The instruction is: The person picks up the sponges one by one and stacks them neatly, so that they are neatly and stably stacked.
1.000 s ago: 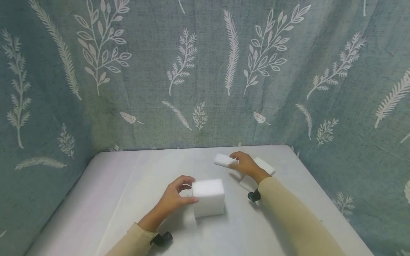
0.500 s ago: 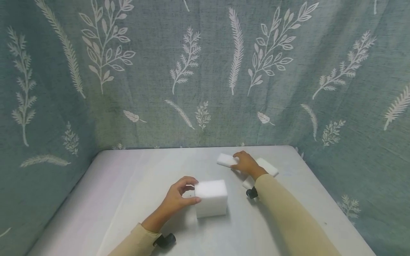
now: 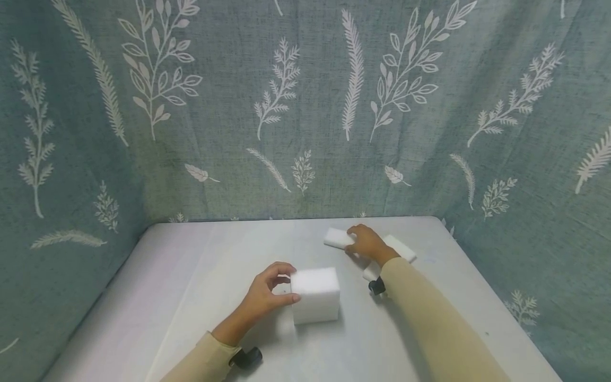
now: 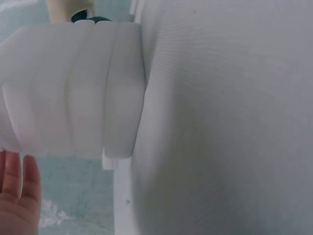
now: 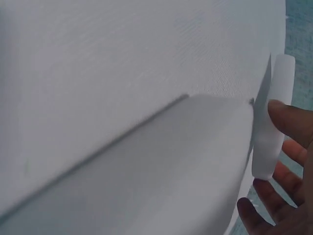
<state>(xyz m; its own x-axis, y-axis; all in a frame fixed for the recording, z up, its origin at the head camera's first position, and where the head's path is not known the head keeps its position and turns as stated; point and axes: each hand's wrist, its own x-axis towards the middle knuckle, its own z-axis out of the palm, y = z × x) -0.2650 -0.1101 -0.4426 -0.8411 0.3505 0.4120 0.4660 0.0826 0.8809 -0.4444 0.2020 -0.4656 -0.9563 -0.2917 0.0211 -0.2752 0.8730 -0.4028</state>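
Note:
Near the table's middle stands an upright stack of white sponges (image 3: pixel 316 298), blocky with rounded edges. My left hand (image 3: pixel 261 293) holds its left side, thumb on the front face and fingers at the upper far corner. Several layers face the left wrist view, where left fingertips (image 4: pixel 30 169) touch the stack's edge. Farther right, my right hand (image 3: pixel 366 243) pinches the right end of a single white sponge (image 3: pixel 337 238). In the right wrist view this sponge (image 5: pixel 268 147) lies between thumb and fingers.
Another white sponge (image 3: pixel 401 248) lies behind the right hand, and one more sponge (image 3: pixel 372 272) shows partly under the right wrist. A white table (image 3: pixel 215 249) reaches back to a green leaf-patterned curtain (image 3: pixel 224 132), which also hangs at both sides.
The right wrist has shifted slightly left, hiding more of the sponge beneath it, and the right thumb and fingers have closed a little on the single sponge. The left hand and stack stay put.

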